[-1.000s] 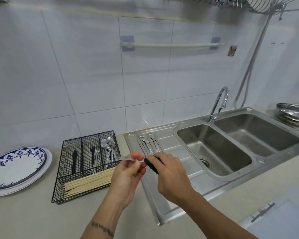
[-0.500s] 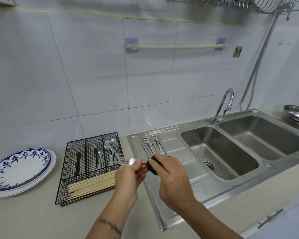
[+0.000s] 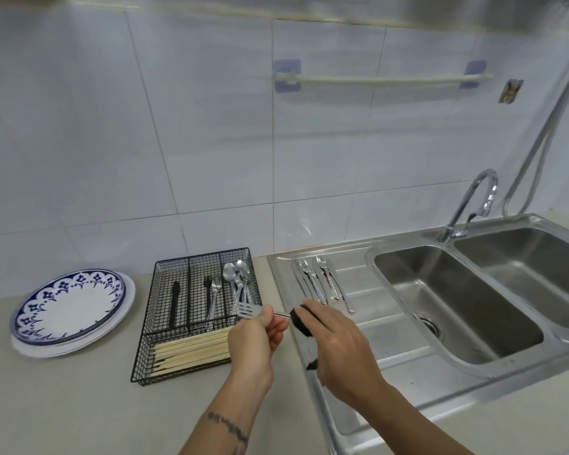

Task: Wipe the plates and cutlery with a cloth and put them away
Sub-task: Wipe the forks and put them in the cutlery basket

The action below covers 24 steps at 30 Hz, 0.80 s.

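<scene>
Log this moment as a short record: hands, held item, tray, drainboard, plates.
left hand: pinches the neck of a silver fork with black handle
right hand: grips the fork's handle
black wire cutlery tray: holds a black knife, forks, spoons, pale chopsticks
steel sink drainboard: several pieces of silver cutlery lying loose
blue-patterned white plates: stacked on counter, left of tray
cloth: none identifiable

Counter: a pale beige worktop along a white tiled wall.
Left: a stack of plates, the top one white with a blue patterned rim.
Middle: a black wire tray lying flat just right of the plates.
Right: a steel sink set into the worktop, several pieces of cutlery lying on its ribbed drainboard.
</scene>
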Motion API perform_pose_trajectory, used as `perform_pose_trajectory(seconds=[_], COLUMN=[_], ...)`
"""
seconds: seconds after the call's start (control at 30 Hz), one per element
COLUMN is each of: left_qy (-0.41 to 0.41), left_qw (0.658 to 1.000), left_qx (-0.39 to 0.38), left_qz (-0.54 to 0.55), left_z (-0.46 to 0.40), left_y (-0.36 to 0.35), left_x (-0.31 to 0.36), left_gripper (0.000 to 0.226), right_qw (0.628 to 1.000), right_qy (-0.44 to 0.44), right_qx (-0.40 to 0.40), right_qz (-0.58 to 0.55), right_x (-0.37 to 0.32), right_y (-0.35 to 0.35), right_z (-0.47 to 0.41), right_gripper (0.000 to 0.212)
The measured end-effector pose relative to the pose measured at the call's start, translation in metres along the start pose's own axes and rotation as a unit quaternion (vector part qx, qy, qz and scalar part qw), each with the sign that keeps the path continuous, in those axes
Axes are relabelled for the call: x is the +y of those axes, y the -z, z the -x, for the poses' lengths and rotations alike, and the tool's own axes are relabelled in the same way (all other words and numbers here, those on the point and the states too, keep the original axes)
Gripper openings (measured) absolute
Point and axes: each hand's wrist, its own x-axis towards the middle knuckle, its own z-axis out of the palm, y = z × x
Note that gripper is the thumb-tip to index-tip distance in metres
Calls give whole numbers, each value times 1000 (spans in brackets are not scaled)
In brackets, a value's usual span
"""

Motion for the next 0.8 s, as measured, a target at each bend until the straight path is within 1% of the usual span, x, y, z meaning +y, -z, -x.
perform_pose_trajectory(seconds=[0.03, 0.07, 0.13, 0.2, 0.3, 0.4, 0.5, 0.53, 0.63, 0.7, 0.77, 0.8], left_qy=[-12, -25, -37, -34, -40, -58, -42, -41, -59, -71, -86, -106], left_qw=[1000, 999, 998, 997, 990, 967, 951, 939, 886, 848, 829, 825], left_qx=[16, 34, 60, 67, 96, 125, 127, 127, 120, 114, 105, 106], left_qz=[-3, -4, 3, -1, -93, -213, -281, -317, -445, -513, -543, -545], left_z=[-6, -13, -30, -51, -87, -131, -172, -183, -202, -205, -205, -205], left_y=[4, 9, 20, 30, 41, 47, 51, 52, 49, 45, 38, 33], left_x=[1, 4, 14, 27, 50, 76, 95, 97, 98, 90, 78, 71], left_gripper=[16, 16, 16, 18, 23, 28, 21, 20, 22, 15, 11, 20], right_qw=[999, 998, 995, 993, 990, 985, 980, 977, 971, 967, 959, 956], right_qy=[-27, -55, -89, -103, -120, -139, -154, -165, -193, -220, -256, -273], right_qx=[-21, -37, -48, -50, -59, -89, -111, -119, -123, -115, -101, -91], right_qz=[-9, -16, -17, -18, -37, -50, -60, -59, -66, -65, -61, -57], right_x=[4, 8, 13, 14, 15, 19, 30, 34, 51, 65, 80, 89], right_y=[-3, -5, -10, -16, -23, -31, -39, -41, -45, -43, -39, -37], right_z=[-1, -2, -7, -16, -28, -35, -32, -30, -21, -18, -19, -20], right_gripper=[75, 77, 72, 67, 61, 59, 58, 57, 59, 60, 59, 59])
